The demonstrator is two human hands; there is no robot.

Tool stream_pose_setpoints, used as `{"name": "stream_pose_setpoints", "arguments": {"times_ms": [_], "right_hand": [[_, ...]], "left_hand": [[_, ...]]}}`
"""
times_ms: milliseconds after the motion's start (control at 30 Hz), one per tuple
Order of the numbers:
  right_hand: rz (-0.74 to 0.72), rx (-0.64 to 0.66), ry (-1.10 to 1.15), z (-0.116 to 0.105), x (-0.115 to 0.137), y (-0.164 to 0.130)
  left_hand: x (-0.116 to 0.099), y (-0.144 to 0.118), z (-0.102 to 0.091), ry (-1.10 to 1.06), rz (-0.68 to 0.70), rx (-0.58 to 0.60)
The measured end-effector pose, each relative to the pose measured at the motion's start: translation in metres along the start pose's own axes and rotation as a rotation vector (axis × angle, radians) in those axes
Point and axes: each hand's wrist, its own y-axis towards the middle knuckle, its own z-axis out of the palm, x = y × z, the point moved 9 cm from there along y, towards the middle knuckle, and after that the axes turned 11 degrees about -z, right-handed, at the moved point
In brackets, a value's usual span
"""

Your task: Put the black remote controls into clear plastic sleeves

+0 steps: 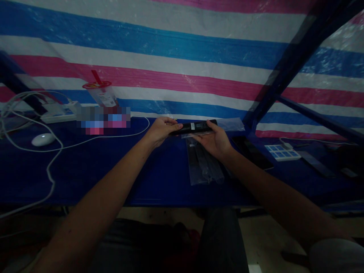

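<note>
A long black object with a small white label (192, 126) is held level above the table, its exact kind unclear. My left hand (162, 131) pinches its left end between thumb and fingers. On the right end rests the thumb of my right hand (217, 141), whose fingers support it from below. A clear plastic bag (231, 124) is around or behind that right end and sticks out past it. Below my hands, another clear bag (203, 163) with dark long things in it lies on the blue table (159, 170).
At the left are a white mouse (43, 139), looped white cables (51, 170), a power strip (61, 113) and a lidded cup with red straw (101, 93). To the right lie a dark tablet-like slab (253, 151) and another power strip (281, 152). A blue frame post (280, 77) slants behind.
</note>
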Motion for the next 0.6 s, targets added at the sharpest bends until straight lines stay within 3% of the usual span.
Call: {"name": "stream_pose_setpoints", "arguments": {"times_ms": [200, 400, 600], "right_hand": [[-0.005, -0.002, -0.061, -0.002, -0.001, -0.001], [-0.053, -0.06, -0.063, -0.003, 0.0, -0.004], [-0.074, -0.073, -0.103, -0.004, 0.003, -0.004]], "left_hand": [[0.003, -0.001, 0.007, 0.015, 0.015, 0.038], [0.015, -0.004, 0.008, 0.176, -0.155, 0.1], [0.012, -0.003, 0.007, 0.148, -0.149, 0.131]]}}
